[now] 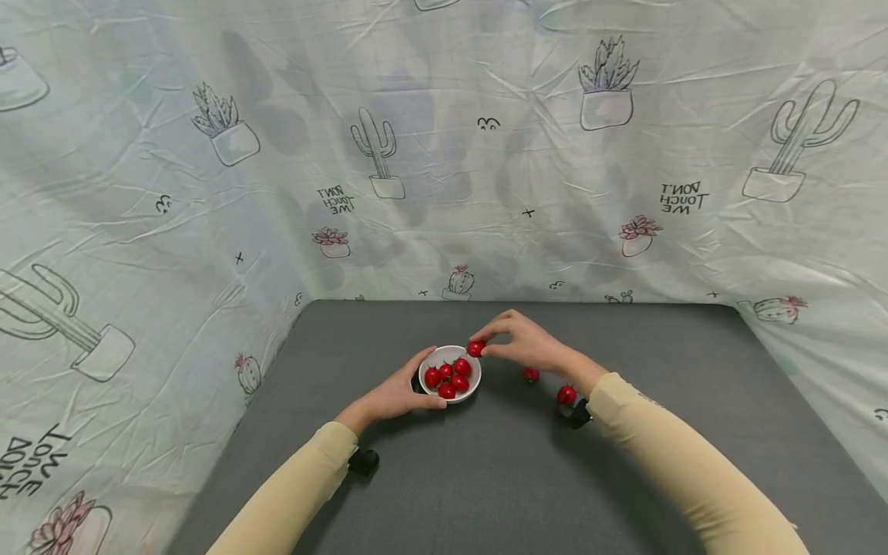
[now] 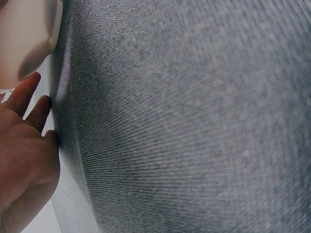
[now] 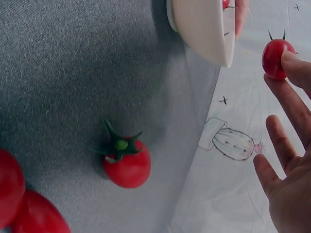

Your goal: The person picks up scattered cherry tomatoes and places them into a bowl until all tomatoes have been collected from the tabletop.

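The left hand (image 1: 398,393) half-encircled the bowl (image 1: 441,356); by its far-right rim, the right hand (image 1: 523,344) pinched a tomato (image 1: 475,349) between fingertips.

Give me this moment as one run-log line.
left hand: holds white bowl | right hand: pinches red tomato near bowl's rim | in bowl: tomatoes | on dark table: loose tomatoes

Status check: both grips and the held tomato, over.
Right grip pinching cherry tomato near white bowl. Left grip holding the bowl's side. Loose cherry tomatoes on grey tabletop. Nothing visible blocking tomato from bowl.
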Demonstrator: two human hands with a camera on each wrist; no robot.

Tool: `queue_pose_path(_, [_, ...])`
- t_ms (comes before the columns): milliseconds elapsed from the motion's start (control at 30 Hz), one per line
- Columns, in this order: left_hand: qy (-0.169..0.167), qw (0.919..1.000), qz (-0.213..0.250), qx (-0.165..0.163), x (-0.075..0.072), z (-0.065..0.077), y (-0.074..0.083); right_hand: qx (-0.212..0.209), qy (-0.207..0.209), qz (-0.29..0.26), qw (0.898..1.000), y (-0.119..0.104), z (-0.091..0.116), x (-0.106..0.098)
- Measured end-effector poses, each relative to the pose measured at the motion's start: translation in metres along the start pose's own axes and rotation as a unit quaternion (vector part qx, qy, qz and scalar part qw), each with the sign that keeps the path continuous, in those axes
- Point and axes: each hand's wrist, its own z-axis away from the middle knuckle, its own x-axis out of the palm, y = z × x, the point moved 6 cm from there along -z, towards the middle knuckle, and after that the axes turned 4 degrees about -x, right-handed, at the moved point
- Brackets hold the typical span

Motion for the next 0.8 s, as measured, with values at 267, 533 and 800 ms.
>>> queue_pose_path(267, [-0.007,0.9999,0.013,0.005,0.000,0.001,0.001,-0.027,-0.024,0.010,0.999,-0.009,-0.005,0.012])
queue_pose_path(533, [-0.012,0.9999,0.007,0.006,-0.001,0.004,0.002,-0.047,-0.050,0.047,0.997,-0.017,-0.007,0.025])
queue_pose_path(800, [-0.010,0.9999,0.004,0.007,-0.001,0.004,0.001,-0.048,-0.065,0.074,0.994,-0.018,-0.003,0.033])
